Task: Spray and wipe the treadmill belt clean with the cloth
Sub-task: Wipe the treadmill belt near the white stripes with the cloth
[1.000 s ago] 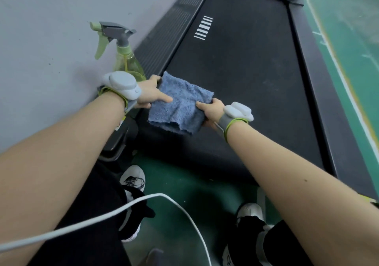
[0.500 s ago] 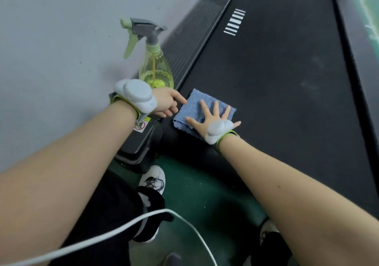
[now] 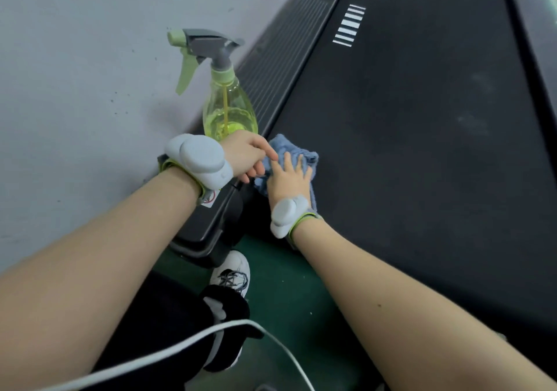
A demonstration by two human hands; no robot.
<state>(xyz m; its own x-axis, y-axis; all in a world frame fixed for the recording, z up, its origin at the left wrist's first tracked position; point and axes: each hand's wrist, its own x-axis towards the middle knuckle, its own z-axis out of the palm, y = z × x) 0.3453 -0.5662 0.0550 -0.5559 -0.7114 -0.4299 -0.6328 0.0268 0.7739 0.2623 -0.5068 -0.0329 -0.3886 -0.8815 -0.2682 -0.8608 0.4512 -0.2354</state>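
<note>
Cloth (image 3: 284, 146) now in a tighter bunch

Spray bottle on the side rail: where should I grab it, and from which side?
Take the narrow neck just under the grey head, where the upright spray bottle is slimmest. Its green trigger faces the wall, so come in from the belt side and curl round onto it. The left hand is nearest, just before the base.

No wording is reading legibly; rail sticker (image 3: 210, 200) is showing a red symbol; white bars (image 3: 349, 26) are marking belt (image 3: 422, 155), 1 o'clock.
</note>
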